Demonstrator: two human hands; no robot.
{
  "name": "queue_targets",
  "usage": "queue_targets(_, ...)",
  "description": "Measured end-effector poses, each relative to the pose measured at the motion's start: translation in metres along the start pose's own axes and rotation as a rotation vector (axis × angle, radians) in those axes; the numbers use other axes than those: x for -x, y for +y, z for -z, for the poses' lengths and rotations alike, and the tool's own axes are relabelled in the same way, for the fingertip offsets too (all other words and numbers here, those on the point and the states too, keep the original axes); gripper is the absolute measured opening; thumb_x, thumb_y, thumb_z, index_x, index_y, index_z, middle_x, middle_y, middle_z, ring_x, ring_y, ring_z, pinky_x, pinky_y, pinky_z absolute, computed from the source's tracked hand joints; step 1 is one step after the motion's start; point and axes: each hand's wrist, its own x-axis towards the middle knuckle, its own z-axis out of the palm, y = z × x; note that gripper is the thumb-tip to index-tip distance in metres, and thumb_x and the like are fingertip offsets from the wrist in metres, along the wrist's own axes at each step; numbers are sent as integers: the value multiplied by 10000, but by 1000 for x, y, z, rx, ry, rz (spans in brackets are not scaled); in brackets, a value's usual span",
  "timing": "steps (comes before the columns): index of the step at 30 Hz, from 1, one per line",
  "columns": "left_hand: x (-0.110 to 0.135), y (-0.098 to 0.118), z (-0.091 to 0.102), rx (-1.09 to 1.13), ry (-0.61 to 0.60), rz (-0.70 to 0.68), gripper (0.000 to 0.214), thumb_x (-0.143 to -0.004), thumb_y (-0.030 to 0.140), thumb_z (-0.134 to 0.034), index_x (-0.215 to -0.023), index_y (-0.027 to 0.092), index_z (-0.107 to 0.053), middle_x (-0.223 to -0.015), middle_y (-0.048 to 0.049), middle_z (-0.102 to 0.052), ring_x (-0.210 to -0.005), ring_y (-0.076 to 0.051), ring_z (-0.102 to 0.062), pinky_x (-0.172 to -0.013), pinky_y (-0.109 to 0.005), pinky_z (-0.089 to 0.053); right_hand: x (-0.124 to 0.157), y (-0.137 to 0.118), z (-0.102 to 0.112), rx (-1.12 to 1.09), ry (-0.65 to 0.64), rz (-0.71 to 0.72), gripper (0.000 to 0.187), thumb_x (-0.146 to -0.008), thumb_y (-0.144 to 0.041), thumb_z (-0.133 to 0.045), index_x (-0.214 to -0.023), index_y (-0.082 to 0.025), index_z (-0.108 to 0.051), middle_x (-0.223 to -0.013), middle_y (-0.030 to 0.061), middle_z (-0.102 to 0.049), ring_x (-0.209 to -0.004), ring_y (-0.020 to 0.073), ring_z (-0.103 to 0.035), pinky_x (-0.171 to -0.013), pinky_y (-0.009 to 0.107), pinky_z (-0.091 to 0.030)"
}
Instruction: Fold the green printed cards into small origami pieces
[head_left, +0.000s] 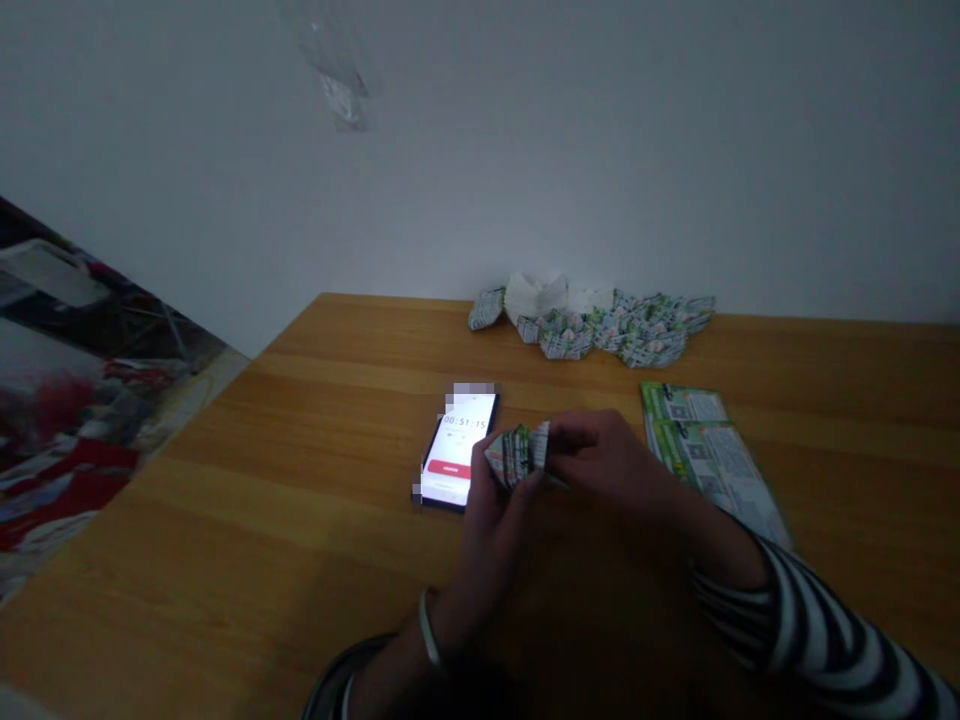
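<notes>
A small folded piece of printed paper (516, 455), white and green with dark text, is held up above the table. My left hand (491, 505) grips it from below and the left, thumb and fingers closed on it. At its right edge my right hand (600, 455) has its fingers bent in a pinch against the paper. The inner side of the folds is partly hidden by the fingers. Just behind my left hand lies a phone (459, 445) with a lit timer screen.
Many similar folded paper pieces (622, 330) lie joined in a cluster by the wall, beside crumpled white tissue (536, 295). Printed green-and-white leaflets (712, 455) are stacked at the right. The wooden table (300, 420) ends at the left, above cluttered red items (75, 490).
</notes>
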Motion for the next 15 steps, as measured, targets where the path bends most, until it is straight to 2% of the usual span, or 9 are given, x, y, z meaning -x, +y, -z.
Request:
queue_targets(3,-2,1,1,13,-17,57,235,-904,301,-579,-1096,205,-484,-1008,-31,-559,-941,-179,-543,-851,-320,-474,2,-7,0,220,24,82,115,-801,-117,-631,-822,-160,-736,-717,4,-704,-668,147,-635,-639,245,-450)
queue_targets(5,-3,0,1,14,-27,78,251,-904,314,-579,-1108,206,-481,-1025,-35,-563,-961,-184,-546,-866,-326,-471,3,-9,0,291,30,114,133,-789,-84,-624,-793,-162,-732,-719,5,-705,-667,144,-633,-655,248,-443)
queue_targets(10,-4,-1,5,-55,-51,11,275,-910,295,-572,-1140,238,-433,-1050,-30,-553,-978,-185,-551,-873,-326,-470,2,0,-3,125,67,35,80,-774,-122,-644,-804,-143,-715,-736,18,-709,-683,162,-654,-620,245,-474)
queue_targets(15,-5,-1,9,-75,-124,-51,290,-910,299,-584,-1153,245,-434,-1038,-25,-540,-955,-180,-540,-855,-319,-470,2,4,-3,3,79,45,86,-724,-115,-676,-777,-156,-730,-703,3,-712,-679,166,-659,-616,249,-511)
